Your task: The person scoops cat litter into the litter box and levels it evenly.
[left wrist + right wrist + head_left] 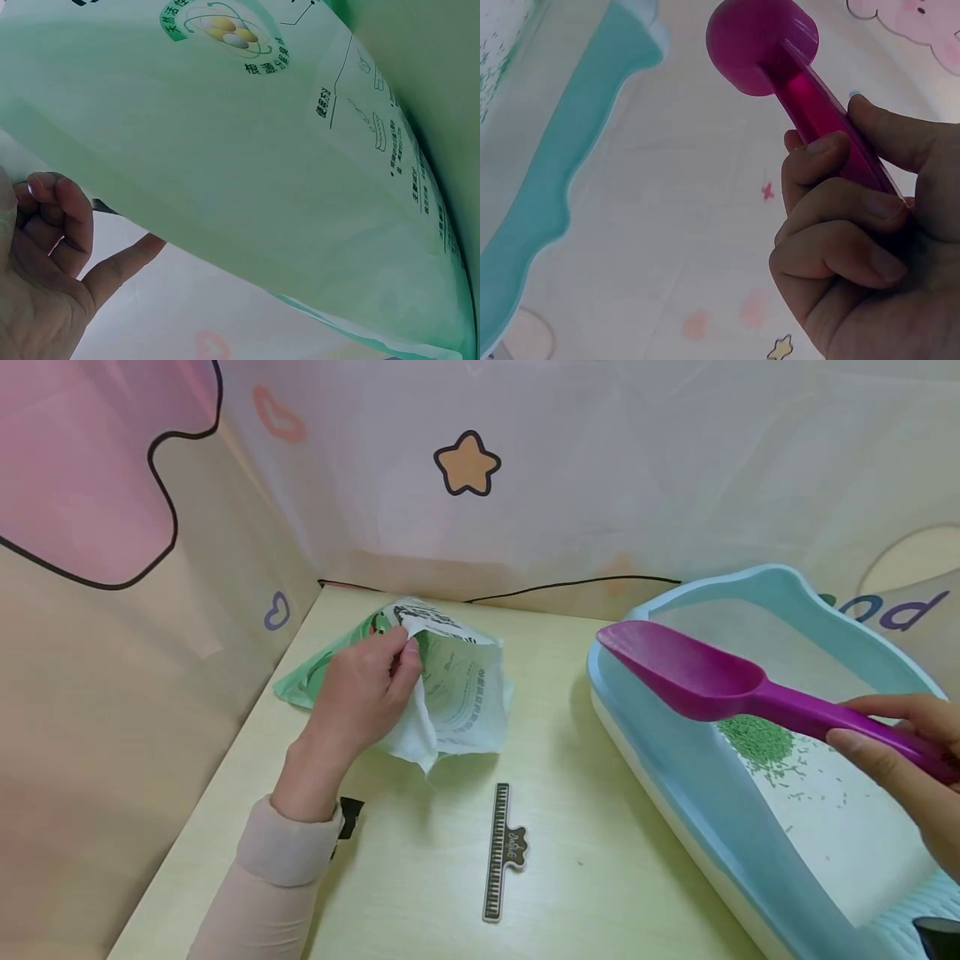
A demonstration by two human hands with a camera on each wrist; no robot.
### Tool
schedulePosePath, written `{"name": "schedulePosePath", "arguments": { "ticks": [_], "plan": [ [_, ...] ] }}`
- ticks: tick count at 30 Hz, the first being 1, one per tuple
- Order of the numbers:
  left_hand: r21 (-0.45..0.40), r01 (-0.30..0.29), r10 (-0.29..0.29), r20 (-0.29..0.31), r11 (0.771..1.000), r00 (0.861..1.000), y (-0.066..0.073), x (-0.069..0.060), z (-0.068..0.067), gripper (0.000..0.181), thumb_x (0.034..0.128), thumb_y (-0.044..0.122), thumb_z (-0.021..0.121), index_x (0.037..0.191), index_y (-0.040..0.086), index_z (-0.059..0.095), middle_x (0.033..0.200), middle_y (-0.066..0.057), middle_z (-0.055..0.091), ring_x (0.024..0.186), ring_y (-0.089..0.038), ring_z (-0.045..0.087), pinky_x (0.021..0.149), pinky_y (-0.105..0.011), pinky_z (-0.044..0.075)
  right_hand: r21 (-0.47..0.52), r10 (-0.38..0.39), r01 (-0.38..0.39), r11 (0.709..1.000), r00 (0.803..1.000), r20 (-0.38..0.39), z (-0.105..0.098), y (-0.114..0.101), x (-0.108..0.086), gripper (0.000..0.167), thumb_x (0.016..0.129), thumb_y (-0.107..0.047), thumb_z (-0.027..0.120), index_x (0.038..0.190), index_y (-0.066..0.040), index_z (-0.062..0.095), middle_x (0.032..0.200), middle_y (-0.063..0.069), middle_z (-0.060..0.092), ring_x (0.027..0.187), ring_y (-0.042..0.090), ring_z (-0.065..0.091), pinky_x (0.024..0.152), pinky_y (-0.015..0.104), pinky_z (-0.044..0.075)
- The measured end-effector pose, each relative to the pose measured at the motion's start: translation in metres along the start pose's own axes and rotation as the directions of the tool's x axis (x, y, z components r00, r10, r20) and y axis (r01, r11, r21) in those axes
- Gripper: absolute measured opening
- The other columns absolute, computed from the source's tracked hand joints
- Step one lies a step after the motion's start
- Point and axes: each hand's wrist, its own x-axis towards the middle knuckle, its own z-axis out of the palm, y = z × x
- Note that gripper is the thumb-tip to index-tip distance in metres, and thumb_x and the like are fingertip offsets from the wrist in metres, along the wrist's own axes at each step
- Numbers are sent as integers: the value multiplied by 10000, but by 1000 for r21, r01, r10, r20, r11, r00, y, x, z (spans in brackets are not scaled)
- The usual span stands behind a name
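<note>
My left hand [367,689] pinches the edge of an opened green-and-white printed bag [468,693], whose mouth gapes to the right. In the left wrist view the bag's pale green side [225,150] fills most of the picture, with the left hand [56,262] at its edge. A purple scoop [690,672] is gripped by its handle in my right hand [907,752], held above the light blue litter tray [667,768]. The right wrist view shows the fingers curled round the scoop's handle [817,112]. No load is visible in the scoop's bowl.
Green pellets [757,743] lie in a small heap on the tray's white floor, some scattered. A long bag clip [497,852] with a dark printed face rests on the pale table [420,877]. Printed cloth [570,468] hangs behind and at the left.
</note>
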Motion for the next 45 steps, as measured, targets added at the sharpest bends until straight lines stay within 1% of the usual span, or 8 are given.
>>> {"name": "schedulePosePath", "arguments": {
  "ticks": [2, 4, 8, 11, 19, 26, 36, 45],
  "plan": [
    [4, 2, -2, -4, 1000, 1000, -1, -1, -1, 289, 1016, 133, 471, 731, 94, 447, 623, -33, 354, 588, -223, 394, 547, -310, 309, 30, -34, 33, 999, 999, 35, 3, -8, 0, 308, 963, -79, 703, 1262, -13, 661, 826, -116, 644, 529, 19, 458, 446, 140, 397],
    [7, 5, -5, -9, 1000, 1000, -1, -1, -2, 294, 1018, 136, 470, 728, 96, 441, 622, -32, 354, 585, -221, 393, 544, -309, 307, 25, -47, 45, 999, 994, 95, 6, -18, 0, 324, 976, -127, 703, 1286, -50, 655, 782, -176, 583, 532, 91, 461, 435, 174, 388],
    [17, -7, 8, -37, 1000, 999, -1, -2, -3, 305, 1013, 139, 478, 715, 97, 427, 611, -31, 350, 570, -214, 381, 532, -305, 293, -96, -81, 106, 990, 969, 234, 8, -41, 4, 331, 990, -300, 699, 1282, -148, 659, 676, -6, 537, 534, 135, 404, 436, 233, 303],
    [36, -25, 27, -65, 999, 998, -1, -3, -3, 307, 1005, 143, 482, 708, 95, 424, 601, -32, 354, 559, -208, 376, 519, -303, 284, -146, -131, 185, 972, 939, 318, 12, -55, 10, 304, 995, -380, 679, 1243, -204, 671, 632, -44, 484, 546, 113, 388, 464, 258, 281],
    [72, -29, 37, -105, 997, 994, -1, -3, -3, 305, 992, 141, 486, 695, 93, 433, 582, -29, 371, 537, -197, 376, 497, -293, 278, -102, -237, 300, 948, 885, 399, 32, -84, 21, 222, 1003, -445, 649, 1157, -287, 676, 585, -96, 414, 539, 75, 393, 513, 261, 310],
    [79, -42, 52, -127, 996, 991, -1, -3, -3, 307, 985, 130, 487, 685, 95, 436, 575, -27, 364, 526, -186, 369, 491, -285, 270, -73, -245, 320, 945, 835, 493, 56, -111, 28, 327, 1013, -482, 613, 1155, -194, 674, 660, -66, 506, 596, 114, 451, 555, 295, 366],
    [77, -58, 69, -144, 995, 987, 1, -2, -3, 299, 977, 125, 477, 681, 111, 440, 569, -23, 370, 517, -182, 363, 483, -303, 268, -52, -307, 377, 925, 820, 483, 90, -129, 32, 249, 1011, -416, 643, 1010, -167, 643, 658, -61, 487, 583, 114, 433, 546, 300, 358],
    [67, -79, 88, -133, 995, 987, 2, -1, -2, 317, 984, 142, 505, 678, 93, 435, 581, -39, 378, 534, -196, 367, 494, -302, 269, -123, -284, 386, 914, 828, 484, 117, -136, 28, 257, 1013, -371, 652, 893, -155, 579, 677, -38, 504, 585, 146, 460, 552, 302, 370]
  ]
}}
